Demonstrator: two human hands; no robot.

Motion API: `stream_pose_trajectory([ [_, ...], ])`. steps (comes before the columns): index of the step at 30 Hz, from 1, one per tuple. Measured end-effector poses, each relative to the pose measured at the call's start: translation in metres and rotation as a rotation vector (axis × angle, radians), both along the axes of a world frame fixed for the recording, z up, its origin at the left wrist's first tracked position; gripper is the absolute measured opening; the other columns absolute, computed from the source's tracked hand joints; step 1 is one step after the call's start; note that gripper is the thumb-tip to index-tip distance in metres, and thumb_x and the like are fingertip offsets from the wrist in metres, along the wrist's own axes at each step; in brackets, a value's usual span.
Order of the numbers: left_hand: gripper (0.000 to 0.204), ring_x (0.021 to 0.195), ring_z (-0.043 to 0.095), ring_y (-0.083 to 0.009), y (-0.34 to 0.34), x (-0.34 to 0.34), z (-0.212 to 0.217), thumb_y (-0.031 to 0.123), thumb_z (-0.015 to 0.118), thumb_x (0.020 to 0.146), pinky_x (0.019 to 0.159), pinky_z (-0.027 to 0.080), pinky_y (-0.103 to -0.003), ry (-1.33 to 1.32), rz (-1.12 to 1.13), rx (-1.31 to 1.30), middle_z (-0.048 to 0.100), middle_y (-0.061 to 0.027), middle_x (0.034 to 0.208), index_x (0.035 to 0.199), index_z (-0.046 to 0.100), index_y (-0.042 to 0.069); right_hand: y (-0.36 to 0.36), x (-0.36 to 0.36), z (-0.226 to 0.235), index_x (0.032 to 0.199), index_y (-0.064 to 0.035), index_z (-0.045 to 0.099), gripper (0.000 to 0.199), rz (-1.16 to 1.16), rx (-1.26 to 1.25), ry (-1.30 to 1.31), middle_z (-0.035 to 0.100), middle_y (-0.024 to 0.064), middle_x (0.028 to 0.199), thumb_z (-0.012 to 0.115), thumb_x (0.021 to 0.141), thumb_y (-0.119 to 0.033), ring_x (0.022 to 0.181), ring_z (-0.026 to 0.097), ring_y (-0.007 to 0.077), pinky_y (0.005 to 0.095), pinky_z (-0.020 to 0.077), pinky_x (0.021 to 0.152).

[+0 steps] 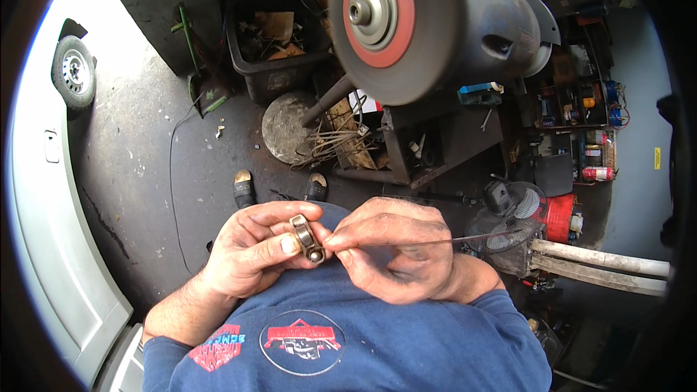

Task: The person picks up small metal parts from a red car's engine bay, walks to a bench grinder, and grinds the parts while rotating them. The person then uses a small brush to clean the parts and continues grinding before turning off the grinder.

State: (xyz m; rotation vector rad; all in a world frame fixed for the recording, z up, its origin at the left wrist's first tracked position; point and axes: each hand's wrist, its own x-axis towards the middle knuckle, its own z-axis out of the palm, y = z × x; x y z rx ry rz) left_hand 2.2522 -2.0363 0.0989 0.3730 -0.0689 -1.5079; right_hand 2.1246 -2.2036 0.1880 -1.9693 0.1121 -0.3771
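My left hand [254, 250] pinches a small brass-coloured metal ring-shaped part [306, 238] between thumb and fingers, held in front of my chest. My right hand [392, 247] holds a thin metal wire or rod [479, 237] that runs off to the right, its tip meeting the lower end of the part. Both hands touch at the part. My blue shirt fills the lower picture, and my two shoes [244, 187] show on the concrete floor below.
A bench grinder with a red-centred grinding wheel [377, 22] stands on a pedestal straight ahead. A black bin of scrap [272, 65], a round metal disc [287, 127], a fan [512, 214], shelves of tins at the right and a white vehicle with a wheel [74, 71] at the left.
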Motion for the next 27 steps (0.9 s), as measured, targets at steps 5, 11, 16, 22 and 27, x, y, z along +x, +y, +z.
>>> stream_pose_trajectory([
  [5, 0.042, 0.102, 0.067, -0.0257, -0.001, -0.002, -0.003, 0.007, 0.064, 0.091, 0.086, 0.057, -0.033, -0.029, 0.082, -0.034, 0.064, -0.0218, 0.114, 0.129, 0.05, -0.004, 0.004, 0.0, 0.001, 0.095, 0.0031, 0.069, 0.023, -0.046, 0.061, 0.021, 0.069, 0.0127, 0.083, 0.066, 0.073, 0.011, 0.075, 0.069, 0.0195, 0.0269, 0.0551, 0.063],
  [11, 0.042, 0.098, 0.068, -0.0255, -0.001, 0.001, -0.001, 0.008, 0.064, 0.092, 0.084, 0.058, -0.032, -0.061, 0.024, 0.014, 0.066, -0.0204, 0.11, 0.129, 0.05, -0.006, 0.002, 0.004, 0.0, 0.097, 0.0034, 0.069, 0.023, 0.037, 0.041, -0.018, 0.069, 0.0134, 0.085, 0.067, 0.074, 0.01, 0.077, 0.069, 0.0198, 0.0277, 0.056, 0.066],
  [16, 0.043, 0.096, 0.068, -0.0262, -0.001, 0.002, 0.004, 0.011, 0.064, 0.092, 0.081, 0.059, -0.032, -0.046, -0.013, 0.05, 0.066, -0.0192, 0.106, 0.129, 0.05, -0.007, 0.001, 0.003, -0.002, 0.1, 0.0047, 0.066, 0.023, 0.031, 0.114, -0.016, 0.069, 0.0149, 0.088, 0.063, 0.078, 0.011, 0.078, 0.068, 0.0194, 0.0279, 0.0566, 0.067],
  [22, 0.045, 0.095, 0.068, -0.0266, -0.001, 0.002, 0.007, 0.013, 0.064, 0.092, 0.081, 0.06, -0.031, -0.03, -0.044, 0.063, 0.066, -0.0193, 0.105, 0.129, 0.049, -0.009, 0.006, 0.002, -0.007, 0.102, 0.0048, 0.065, 0.021, 0.056, 0.228, 0.008, 0.067, 0.0143, 0.09, 0.063, 0.081, 0.009, 0.08, 0.067, 0.0182, 0.0274, 0.0558, 0.07],
  [27, 0.048, 0.094, 0.068, -0.0252, 0.0, 0.0, 0.007, 0.015, 0.064, 0.092, 0.08, 0.06, -0.03, -0.039, -0.057, 0.073, 0.066, -0.0196, 0.105, 0.13, 0.049, -0.01, 0.009, 0.0, -0.008, 0.106, 0.0026, 0.063, 0.024, 0.036, 0.27, 0.031, 0.065, 0.0119, 0.091, 0.062, 0.083, 0.007, 0.081, 0.065, 0.0156, 0.0259, 0.0535, 0.071],
])
